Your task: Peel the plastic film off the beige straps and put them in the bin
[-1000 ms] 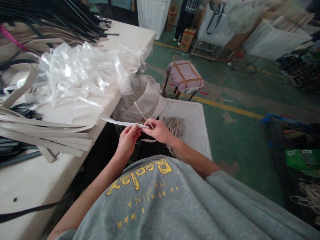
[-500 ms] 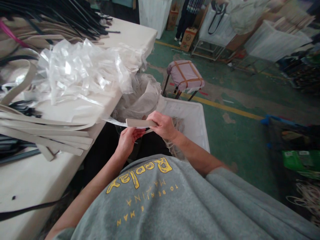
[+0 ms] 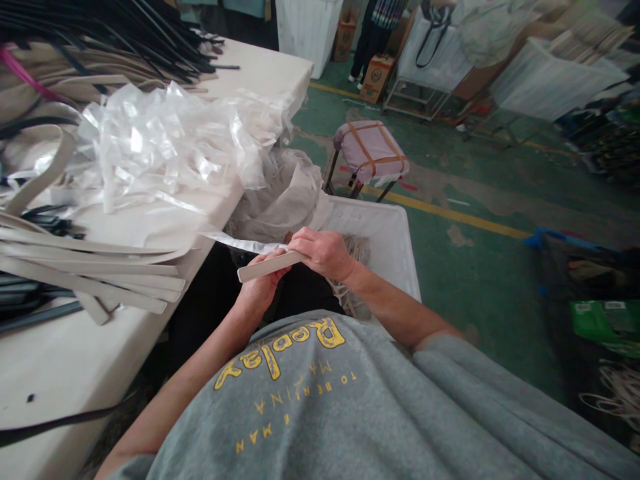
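In front of my waist, my right hand (image 3: 325,253) is closed round a beige strap (image 3: 267,266), whose flat rounded end sticks out to the left. Just below and left, my left hand (image 3: 260,288) has its fingers curled behind that strap end, at a thin whitish plastic sleeve (image 3: 239,244). The sleeve runs from between my hands to the table edge. My left fingertips are partly covered by the strap, and the rest of the strap is hidden under my right hand.
On the white table (image 3: 60,360) at my left lie several beige straps (image 3: 145,270), a heap of clear plastic sleeves (image 3: 165,143) and black straps (image 3: 130,33). A white bin (image 3: 395,233) stands beyond my right hand. Farther off are a padded stool (image 3: 373,150) and a person (image 3: 373,33).
The strap end has swung down and toward me, now lying across my left fingers. My right hand has shifted slightly down, and my left fingers have curled in at the sleeve.
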Demonstrator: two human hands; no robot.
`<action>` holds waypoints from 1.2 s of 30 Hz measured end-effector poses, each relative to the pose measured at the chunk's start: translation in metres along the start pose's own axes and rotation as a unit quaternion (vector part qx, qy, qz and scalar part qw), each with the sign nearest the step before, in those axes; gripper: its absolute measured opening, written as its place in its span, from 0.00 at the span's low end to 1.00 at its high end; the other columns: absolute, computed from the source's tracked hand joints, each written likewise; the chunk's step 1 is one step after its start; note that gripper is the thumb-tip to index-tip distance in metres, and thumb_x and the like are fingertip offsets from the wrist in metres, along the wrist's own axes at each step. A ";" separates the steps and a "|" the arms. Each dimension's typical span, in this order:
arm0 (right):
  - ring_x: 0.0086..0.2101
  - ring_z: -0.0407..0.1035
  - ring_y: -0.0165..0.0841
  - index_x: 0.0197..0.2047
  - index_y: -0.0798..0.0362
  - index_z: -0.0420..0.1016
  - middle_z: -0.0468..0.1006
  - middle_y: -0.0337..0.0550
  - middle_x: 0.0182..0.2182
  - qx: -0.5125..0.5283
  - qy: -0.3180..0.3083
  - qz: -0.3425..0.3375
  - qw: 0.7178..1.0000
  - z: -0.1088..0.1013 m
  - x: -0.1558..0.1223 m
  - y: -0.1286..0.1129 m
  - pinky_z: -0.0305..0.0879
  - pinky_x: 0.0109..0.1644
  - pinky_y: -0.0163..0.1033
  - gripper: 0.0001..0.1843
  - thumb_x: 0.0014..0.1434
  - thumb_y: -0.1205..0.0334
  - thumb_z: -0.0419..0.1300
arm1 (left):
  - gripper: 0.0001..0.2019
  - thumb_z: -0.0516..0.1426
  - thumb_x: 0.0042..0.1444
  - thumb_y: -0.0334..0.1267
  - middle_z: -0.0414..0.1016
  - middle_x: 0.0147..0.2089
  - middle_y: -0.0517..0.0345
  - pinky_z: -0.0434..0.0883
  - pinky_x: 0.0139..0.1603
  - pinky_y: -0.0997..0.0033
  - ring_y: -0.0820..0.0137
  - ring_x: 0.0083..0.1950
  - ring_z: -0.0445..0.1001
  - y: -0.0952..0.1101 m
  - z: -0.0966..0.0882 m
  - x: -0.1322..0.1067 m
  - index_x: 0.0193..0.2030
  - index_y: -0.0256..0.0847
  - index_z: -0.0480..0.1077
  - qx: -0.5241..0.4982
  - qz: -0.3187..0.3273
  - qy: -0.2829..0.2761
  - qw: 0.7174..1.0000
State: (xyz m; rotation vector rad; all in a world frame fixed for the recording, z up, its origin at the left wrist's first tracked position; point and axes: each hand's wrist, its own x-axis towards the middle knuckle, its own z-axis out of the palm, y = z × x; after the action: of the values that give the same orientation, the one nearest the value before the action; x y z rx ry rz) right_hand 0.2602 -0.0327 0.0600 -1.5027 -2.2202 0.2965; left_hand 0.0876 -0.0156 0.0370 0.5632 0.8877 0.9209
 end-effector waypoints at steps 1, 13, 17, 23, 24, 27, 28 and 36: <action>0.38 0.71 0.33 0.44 0.51 0.79 0.80 0.45 0.42 0.012 0.009 0.013 1.000 -0.004 0.000 0.006 0.58 0.39 0.35 0.12 0.67 0.56 0.56 | 0.10 0.69 0.44 0.36 0.79 0.32 0.57 0.74 0.36 0.75 0.71 0.33 0.78 0.001 -0.002 0.002 0.31 0.37 0.75 0.001 -0.013 0.008 1.000; 0.25 0.66 0.33 0.31 0.53 0.76 0.75 0.43 0.23 0.203 0.176 0.245 0.932 -0.123 -0.066 0.035 0.59 0.32 0.40 0.28 0.67 0.38 0.51 | 0.06 0.58 0.61 0.29 0.78 0.29 0.56 0.75 0.33 0.76 0.73 0.30 0.78 0.011 -0.009 0.010 0.32 0.36 0.73 -0.109 -0.108 0.085 0.985; 0.24 0.68 0.29 0.28 0.56 0.73 0.75 0.42 0.21 0.346 -0.121 0.235 0.900 -0.076 -0.068 -0.005 0.62 0.32 0.35 0.32 0.65 0.35 0.50 | 0.08 0.61 0.62 0.34 0.76 0.27 0.59 0.73 0.31 0.78 0.75 0.27 0.76 0.009 -0.011 0.013 0.31 0.36 0.72 -0.119 -0.085 0.091 0.985; 0.24 0.69 0.27 0.26 0.57 0.72 0.75 0.41 0.21 0.376 -0.264 0.202 0.865 -0.016 -0.057 -0.030 0.63 0.34 0.32 0.29 0.69 0.44 0.49 | 0.09 0.56 0.67 0.32 0.78 0.29 0.58 0.75 0.31 0.79 0.76 0.28 0.77 0.012 -0.010 0.011 0.33 0.35 0.72 -0.134 -0.075 0.102 0.983; 0.25 0.69 0.27 0.26 0.57 0.72 0.76 0.41 0.22 0.373 -0.268 0.201 0.865 -0.011 -0.055 -0.032 0.62 0.35 0.32 0.28 0.69 0.46 0.49 | 0.09 0.56 0.67 0.31 0.78 0.30 0.57 0.75 0.32 0.79 0.76 0.28 0.77 0.012 -0.010 0.011 0.34 0.35 0.72 -0.134 -0.073 0.099 0.983; 0.24 0.69 0.27 0.26 0.57 0.72 0.75 0.41 0.21 0.375 -0.273 0.203 0.862 -0.004 -0.052 -0.033 0.62 0.35 0.32 0.26 0.70 0.50 0.49 | 0.10 0.54 0.68 0.31 0.78 0.29 0.58 0.75 0.31 0.80 0.77 0.27 0.77 0.012 -0.011 0.011 0.33 0.36 0.72 -0.138 -0.068 0.086 0.984; 0.24 0.69 0.27 0.26 0.57 0.72 0.75 0.41 0.21 0.382 -0.271 0.206 0.859 -0.002 -0.051 -0.033 0.62 0.35 0.32 0.26 0.70 0.50 0.49 | 0.11 0.54 0.68 0.32 0.78 0.29 0.59 0.74 0.31 0.80 0.77 0.27 0.77 0.011 -0.011 0.011 0.33 0.36 0.72 -0.140 -0.067 0.082 0.985; 0.23 0.68 0.27 0.25 0.57 0.71 0.74 0.40 0.21 0.439 -0.266 0.204 0.834 0.015 -0.046 -0.029 0.62 0.34 0.32 0.31 0.67 0.40 0.51 | 0.09 0.60 0.64 0.35 0.78 0.28 0.62 0.72 0.29 0.81 0.77 0.26 0.76 0.008 -0.010 0.012 0.32 0.38 0.72 -0.130 -0.061 0.093 0.985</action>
State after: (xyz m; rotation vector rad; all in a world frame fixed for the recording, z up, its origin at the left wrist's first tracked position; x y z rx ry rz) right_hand 0.2433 -0.0853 0.0478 -1.3846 -1.6059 1.7772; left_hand 0.0791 -0.0008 0.0328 0.1972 0.9401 0.9698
